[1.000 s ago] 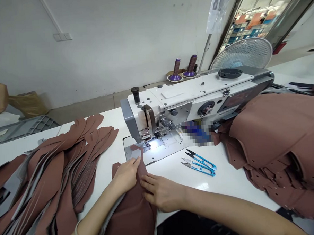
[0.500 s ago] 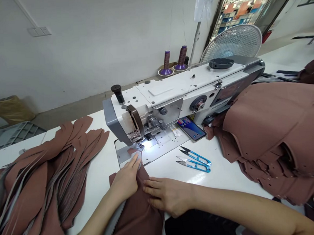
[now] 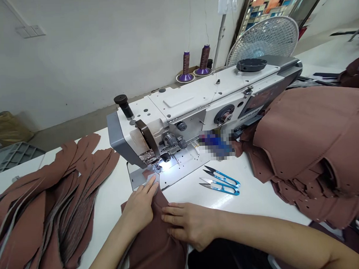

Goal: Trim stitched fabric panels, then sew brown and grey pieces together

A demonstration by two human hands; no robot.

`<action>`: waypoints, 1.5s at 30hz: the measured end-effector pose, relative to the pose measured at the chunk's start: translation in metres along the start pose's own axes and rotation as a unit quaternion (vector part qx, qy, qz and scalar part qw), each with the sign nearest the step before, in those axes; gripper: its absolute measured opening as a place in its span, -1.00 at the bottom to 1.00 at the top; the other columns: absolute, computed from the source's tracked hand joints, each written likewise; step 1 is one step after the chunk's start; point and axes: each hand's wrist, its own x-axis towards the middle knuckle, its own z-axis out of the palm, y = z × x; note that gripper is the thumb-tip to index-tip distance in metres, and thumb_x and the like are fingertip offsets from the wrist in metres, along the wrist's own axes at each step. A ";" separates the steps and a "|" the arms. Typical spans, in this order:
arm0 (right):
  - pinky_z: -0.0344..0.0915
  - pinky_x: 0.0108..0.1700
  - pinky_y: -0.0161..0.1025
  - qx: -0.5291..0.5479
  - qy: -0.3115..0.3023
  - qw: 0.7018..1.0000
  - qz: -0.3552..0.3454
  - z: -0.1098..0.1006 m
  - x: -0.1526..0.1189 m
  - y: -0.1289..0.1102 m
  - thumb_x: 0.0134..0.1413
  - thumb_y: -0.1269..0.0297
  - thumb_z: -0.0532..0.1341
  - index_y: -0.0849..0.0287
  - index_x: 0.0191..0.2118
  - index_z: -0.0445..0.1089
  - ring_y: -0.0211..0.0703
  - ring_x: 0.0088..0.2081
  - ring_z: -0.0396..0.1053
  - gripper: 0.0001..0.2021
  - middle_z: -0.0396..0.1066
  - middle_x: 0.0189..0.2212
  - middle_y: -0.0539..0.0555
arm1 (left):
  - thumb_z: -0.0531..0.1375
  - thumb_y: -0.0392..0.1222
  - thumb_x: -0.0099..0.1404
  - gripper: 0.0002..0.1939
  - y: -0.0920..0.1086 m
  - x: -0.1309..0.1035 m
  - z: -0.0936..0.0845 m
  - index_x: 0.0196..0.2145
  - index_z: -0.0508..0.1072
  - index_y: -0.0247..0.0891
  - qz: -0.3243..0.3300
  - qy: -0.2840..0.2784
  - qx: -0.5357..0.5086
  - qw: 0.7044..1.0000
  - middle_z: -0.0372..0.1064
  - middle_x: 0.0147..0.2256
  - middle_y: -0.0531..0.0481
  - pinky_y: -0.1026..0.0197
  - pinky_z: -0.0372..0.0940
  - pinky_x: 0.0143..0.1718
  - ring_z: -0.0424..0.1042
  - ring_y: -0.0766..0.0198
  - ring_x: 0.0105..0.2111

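A brown leather piece with a grey underside reaches from the near table edge up to the needle area of a sewing machine. My left hand lies on its upper end, fingers stretched toward the lit presser foot and touching a pale grey patch. Lower down, my right hand rests on the leather's right side with fingers apart; its thumb is hidden. The leather wrinkles beside these fingers. Two blue thread snips lie right of the machine bed, apart from both hands.
Stacked brown leather strips cover the table's left side. A heap of stitched brown leather pieces fills the right. Behind the machine stand two thread cones and a white fan. A pixelated patch hides something under the machine arm.
The camera view has shifted slightly, moving the machine left and up in the picture. Both hands keep nearly the same places on the leather. The phone under the arm is now pixelated.
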 end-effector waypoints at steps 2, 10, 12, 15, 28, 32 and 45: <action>0.10 0.18 0.04 0.008 0.007 1.000 0.002 0.004 -0.001 0.001 -0.11 0.13 0.19 0.37 0.00 0.35 0.26 0.15 0.16 -0.45 0.23 0.11 0.36 | -0.06 -0.54 0.05 -0.24 0.000 0.000 0.000 0.24 0.14 -0.28 -0.002 0.000 0.001 1.000 -0.21 0.34 0.05 -0.02 0.20 0.08 0.20 0.03 0.14; 0.09 0.20 -0.01 0.009 0.033 0.999 0.003 0.007 -0.001 0.000 -0.07 0.16 0.15 0.35 -0.07 0.39 0.23 0.14 0.17 -0.55 0.26 0.08 0.32 | -0.04 -0.50 0.06 -0.26 0.002 0.002 0.005 0.24 0.14 -0.29 -0.006 0.011 0.013 1.000 -0.19 0.34 0.02 -0.01 0.19 0.07 0.21 0.02 0.12; 0.09 0.20 0.00 0.006 0.031 0.999 0.003 0.007 -0.001 0.001 -0.08 0.15 0.16 0.34 -0.07 0.39 0.23 0.14 0.17 -0.54 0.26 0.08 0.32 | -0.03 -0.49 0.05 -0.26 0.003 0.001 0.004 0.24 0.14 -0.31 -0.005 0.010 0.015 1.000 -0.18 0.33 0.01 -0.01 0.21 0.05 0.22 0.02 0.09; 0.10 0.20 0.00 0.003 0.032 0.999 0.003 0.008 -0.001 0.001 -0.07 0.14 0.15 0.33 -0.07 0.39 0.21 0.15 0.17 -0.54 0.26 0.09 0.31 | -0.03 -0.49 0.06 -0.27 0.004 0.000 0.002 0.23 0.15 -0.31 -0.006 0.007 0.016 1.000 -0.17 0.33 0.02 0.01 0.21 0.03 0.23 0.04 0.08; 0.13 0.18 -0.01 0.006 0.031 0.999 0.007 0.005 0.000 0.001 -0.09 0.14 0.17 0.33 -0.08 0.40 0.18 0.14 0.19 -0.55 0.27 0.08 0.30 | -0.03 -0.50 0.01 -0.28 -0.001 0.003 0.003 0.18 0.19 -0.26 0.010 0.017 -0.008 1.000 -0.21 0.34 0.04 0.03 0.20 0.06 0.23 0.06 0.12; 0.13 0.18 -0.01 0.007 0.030 0.999 0.005 0.005 0.000 0.001 -0.09 0.14 0.18 0.34 -0.07 0.40 0.20 0.13 0.19 -0.53 0.27 0.08 0.32 | -0.02 -0.52 -0.03 -0.27 -0.007 0.006 -0.002 0.14 0.22 -0.24 0.024 0.010 -0.061 0.998 -0.17 0.33 0.06 0.06 0.16 0.14 0.13 0.13 0.20; 0.12 0.18 -0.02 0.008 0.039 0.999 0.008 0.006 -0.001 0.000 -0.07 0.16 0.16 0.34 -0.09 0.40 0.19 0.13 0.18 -0.57 0.26 0.08 0.31 | -0.02 -0.51 -0.02 -0.28 -0.009 0.006 0.001 0.15 0.19 -0.26 0.034 0.021 -0.056 0.998 -0.18 0.33 0.06 0.06 0.12 0.19 0.06 0.14 0.24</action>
